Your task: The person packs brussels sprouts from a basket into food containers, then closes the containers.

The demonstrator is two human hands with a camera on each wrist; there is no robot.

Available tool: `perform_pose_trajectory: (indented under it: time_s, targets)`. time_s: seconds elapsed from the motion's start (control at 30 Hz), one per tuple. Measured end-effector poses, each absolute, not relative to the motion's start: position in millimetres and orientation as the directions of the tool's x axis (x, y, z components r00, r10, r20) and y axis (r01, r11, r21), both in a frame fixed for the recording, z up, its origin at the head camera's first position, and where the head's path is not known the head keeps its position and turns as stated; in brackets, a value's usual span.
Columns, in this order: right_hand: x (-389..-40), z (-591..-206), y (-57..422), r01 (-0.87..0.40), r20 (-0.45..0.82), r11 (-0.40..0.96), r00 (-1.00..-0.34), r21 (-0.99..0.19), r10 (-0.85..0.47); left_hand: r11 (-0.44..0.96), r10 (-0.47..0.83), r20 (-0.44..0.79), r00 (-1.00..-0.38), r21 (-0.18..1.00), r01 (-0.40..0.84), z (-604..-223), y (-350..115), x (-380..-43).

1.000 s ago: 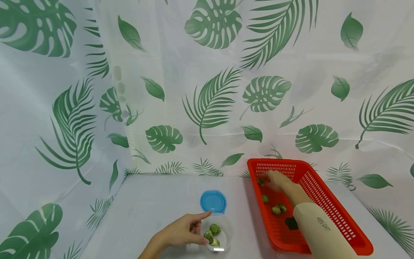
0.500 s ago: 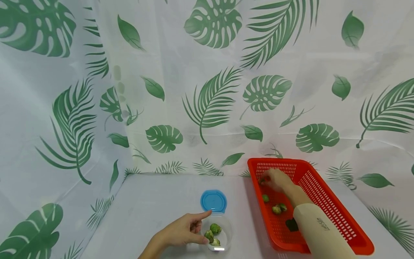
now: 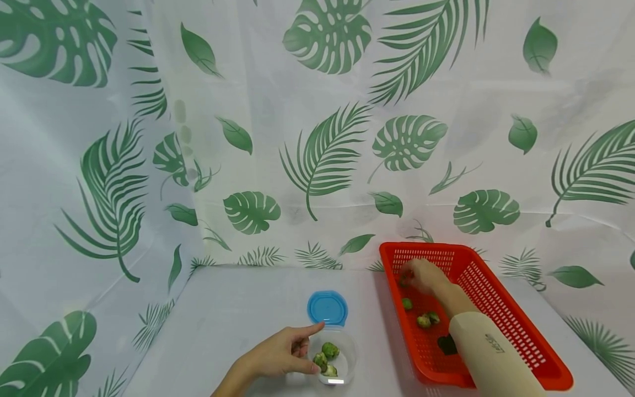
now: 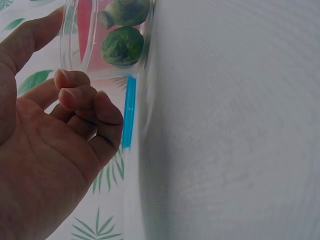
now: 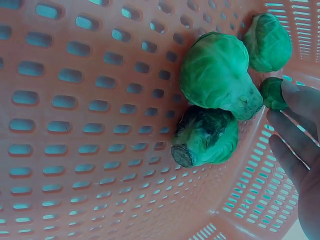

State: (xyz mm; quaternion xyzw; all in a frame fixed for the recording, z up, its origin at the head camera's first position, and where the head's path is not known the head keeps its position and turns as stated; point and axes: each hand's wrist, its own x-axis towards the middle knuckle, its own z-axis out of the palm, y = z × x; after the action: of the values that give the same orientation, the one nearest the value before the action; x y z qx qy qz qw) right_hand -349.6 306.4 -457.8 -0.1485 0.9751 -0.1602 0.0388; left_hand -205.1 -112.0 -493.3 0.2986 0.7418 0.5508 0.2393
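Note:
My left hand (image 3: 278, 355) holds a small clear plastic tub (image 3: 353, 358) at its left side, thumb and index finger spread along the rim. Several Brussels sprouts (image 3: 330, 350) lie inside the tub. In the left wrist view the other fingers (image 4: 107, 112) are curled below the tub. My right hand (image 3: 421, 275) reaches into the far left corner of a red slotted basket (image 3: 521, 325). There it pinches a Brussels sprout (image 5: 272, 93) between thumb and fingertips, partly hidden by them. Several more sprouts (image 5: 215, 70) lie on the basket floor nearby.
A blue lid (image 3: 327, 307) lies flat just behind the tub. The basket's raised walls surround my right hand. A small dark object (image 3: 447, 344) shows beside the right sleeve (image 3: 496, 353). A leaf-printed sheet (image 3: 337, 237) stands behind the white tabletop (image 3: 223, 309).
My right fingers have closed around the sprout in the basket corner, and it has shifted slightly right and toward me. My left hand and the tub have stayed put.

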Motion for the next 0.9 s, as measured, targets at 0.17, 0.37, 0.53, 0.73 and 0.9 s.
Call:
perform_pose_trajectory:
  time_s: [0.17,0.37,0.53,0.73,0.9]
  targets:
    - [-349.6,-457.9,306.7,-0.278,-0.028,0.905,-0.953,-0.322,-0.302,0.217,0.710,-0.021,-0.704,0.957,0.191,-494.7,-112.8,-205.9]
    - [-349.3,-458.8,306.8,-0.268,-0.042,0.906,-0.954,-0.326,-0.297,0.217,0.708,-0.023,-0.705,0.958,0.187,-493.1,-112.6,-204.9]
    - [-348.8,-459.6,306.7,-0.273,-0.046,0.905,-0.951,-0.326,-0.304,0.219,0.708,-0.032,-0.705,0.960,0.176,-492.9,-112.5,-204.9]
    - [-348.2,-459.6,307.1,-0.283,-0.043,0.898,-0.948,-0.338,-0.315,0.215,0.709,-0.029,-0.705,0.961,0.176,-492.8,-112.4,-204.5]
    - [-347.1,-458.5,306.3,-0.264,-0.054,0.898,-0.952,-0.351,-0.301,0.205,0.711,-0.020,-0.703,0.962,0.180,-492.8,-112.4,-204.7]
